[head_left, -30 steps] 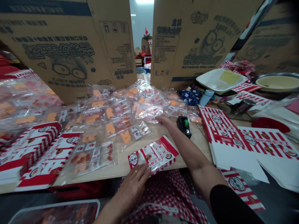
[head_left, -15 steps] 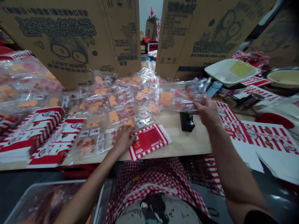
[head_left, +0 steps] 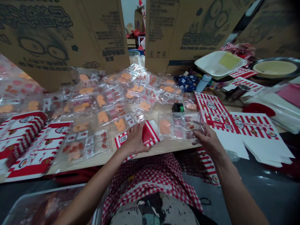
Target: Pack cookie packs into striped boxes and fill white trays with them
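Note:
My left hand (head_left: pixel 134 140) grips a red-and-white striped paper packet (head_left: pixel 152 132), lying at the table's front edge, its barcode side partly lifted. In my right hand (head_left: pixel 207 137) is a clear plastic packet (head_left: pixel 179 126), gripped at its right end. Orange and pink pieces show through its separate pockets. Its left end comes close to the striped packet's right end; whether they touch I cannot tell. Just behind the clear packet stands a black tape dispenser (head_left: pixel 177 108) with a green core.
Many similar clear packets (head_left: pixel 100 100) are heaped at the back and left. Stacked striped packets (head_left: pixel 38 147) lie at the left, more striped sheets (head_left: pixel 254 125) at the right. Cardboard boxes (head_left: pixel 98 34) wall the back. A white basket (head_left: pixel 211 64) and a blue bottle (head_left: pixel 203 82) stand back right.
My right hand has brought the clear packet down and nearer, in front of the tape dispenser. My left hand has moved onto the striped packet and turned it. The view has shifted right.

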{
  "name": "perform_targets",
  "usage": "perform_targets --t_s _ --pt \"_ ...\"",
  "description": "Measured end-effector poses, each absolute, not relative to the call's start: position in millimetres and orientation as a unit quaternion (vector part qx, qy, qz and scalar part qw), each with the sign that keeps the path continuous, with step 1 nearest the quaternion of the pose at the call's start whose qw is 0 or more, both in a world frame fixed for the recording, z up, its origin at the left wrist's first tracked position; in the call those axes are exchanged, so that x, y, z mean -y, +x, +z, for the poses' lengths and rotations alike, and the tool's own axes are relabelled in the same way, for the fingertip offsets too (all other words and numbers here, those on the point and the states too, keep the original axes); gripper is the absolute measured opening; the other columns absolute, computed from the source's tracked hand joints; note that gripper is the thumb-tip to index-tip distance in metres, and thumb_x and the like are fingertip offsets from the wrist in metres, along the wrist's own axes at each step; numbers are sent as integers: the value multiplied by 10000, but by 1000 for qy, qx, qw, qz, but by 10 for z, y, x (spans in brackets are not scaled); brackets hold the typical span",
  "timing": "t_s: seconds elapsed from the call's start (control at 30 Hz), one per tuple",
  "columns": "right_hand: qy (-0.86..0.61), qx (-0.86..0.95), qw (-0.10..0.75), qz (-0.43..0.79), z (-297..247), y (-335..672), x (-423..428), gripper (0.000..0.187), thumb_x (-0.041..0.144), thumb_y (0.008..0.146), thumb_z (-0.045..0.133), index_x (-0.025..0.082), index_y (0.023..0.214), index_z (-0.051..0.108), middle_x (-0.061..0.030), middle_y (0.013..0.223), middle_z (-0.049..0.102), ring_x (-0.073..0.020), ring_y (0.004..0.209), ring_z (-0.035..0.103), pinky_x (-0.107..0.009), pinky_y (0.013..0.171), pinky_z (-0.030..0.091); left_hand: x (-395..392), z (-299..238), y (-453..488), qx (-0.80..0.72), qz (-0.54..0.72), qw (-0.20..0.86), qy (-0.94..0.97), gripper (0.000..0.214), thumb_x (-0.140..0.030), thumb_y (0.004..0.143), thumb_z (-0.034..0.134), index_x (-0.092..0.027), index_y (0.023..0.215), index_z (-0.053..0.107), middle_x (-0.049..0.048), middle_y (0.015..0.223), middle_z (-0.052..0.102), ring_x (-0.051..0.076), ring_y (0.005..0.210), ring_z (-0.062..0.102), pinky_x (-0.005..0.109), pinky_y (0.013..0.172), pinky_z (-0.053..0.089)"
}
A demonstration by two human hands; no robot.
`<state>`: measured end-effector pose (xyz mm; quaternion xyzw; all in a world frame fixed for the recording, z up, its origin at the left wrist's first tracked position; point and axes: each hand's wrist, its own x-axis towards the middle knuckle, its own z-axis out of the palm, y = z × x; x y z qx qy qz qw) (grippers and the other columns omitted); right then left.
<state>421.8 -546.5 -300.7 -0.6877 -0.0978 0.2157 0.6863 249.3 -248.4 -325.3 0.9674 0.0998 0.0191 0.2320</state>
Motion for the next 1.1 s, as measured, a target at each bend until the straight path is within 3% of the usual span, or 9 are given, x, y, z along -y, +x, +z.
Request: perform_targets --t_s 0.1,0.2,0.43,0.57,0.67,0.73,0.8,0.97,1.1 --pt "-674 126 677 265 -2959 4274 5602 809 346 722 853 319 1441 482 -53 1185 725 -208 826 731 -235 533 586 2487 -3253 2325 -62 59 236 968 1295 -422 621 826 -226 1614 18 216 1597 263 434 1489 264 612 1195 218" --pt "-669 143 651 329 -2923 4360 5675 796 343 741 854 313 1447 490 -37 1027 757 -205 802 728 -232 566 579 2516 -3292 2215 -19 74 236 969 1292 -347 591 822 -238 1606 31 201 1601 252 430 1498 248 612 1214 192" --pt "-685 148 565 436 -3114 4564 5703 594 291 687 867 204 1249 698 -59 880 768 -188 702 699 -215 491 549 2515 -3240 2104 20 40 223 974 1277 -295 574 807 -243 1590 35 217 1583 227 459 1490 233 664 1200 176" --pt "-697 175 502 480 -3184 4664 5729 362 317 660 860 144 970 790 -70 845 772 -181 634 674 -236 468 561 2471 -3217 2073 28 26 217 975 1249 -332 587 807 -229 1583 60 225 1580 219 463 1490 231 670 1201 166" --pt "-701 215 470 492 -3144 4702 5732 368 323 714 829 161 1043 791 -62 875 780 -183 668 687 -227 487 566 2440 -3237 2052 35 18 203 978 1226 -332 599 796 -238 1582 70 219 1596 210 459 1495 225 672 1204 156" --pt "-696 220 481 485 -3098 4713 5713 495 322 746 816 210 1221 736 -61 1003 783 -191 728 707 -226 502 574 2426 -3251 2034 47 1 195 980 1230 -330 603 794 -242 1587 61 222 1594 223 461 1492 234 681 1203 154" --pt "-686 226 500 477 -3052 4721 5673 560 305 743 816 232 1284 692 -68 1110 769 -187 755 717 -215 506 570 2412 -3254 2017 61 -9 185 981 1232 -329 611 791 -247 1591 48 225 1598 219 469 1493 230 692 1202 150" --pt "-685 165 545 455 -2928 4731 5530 546 245 658 813 186 1183 677 -57 852 772 -171 638 701 -185 443 526 2383 -3237 1987 95 -13 162 982 1221 -389 640 795 -240 1592 47 234 1611 187 470 1504 203 683 1205 171" --pt "-700 110 574 410 -2855 4709 5530 587 209 596 807 187 1165 666 -21 795 743 -115 515 613 -179 402 495 2381 -3269 1974 55 28 137 989 1155 -354 634 783 -222 1571 120 240 1588 209 474 1495 217 682 1191 178"
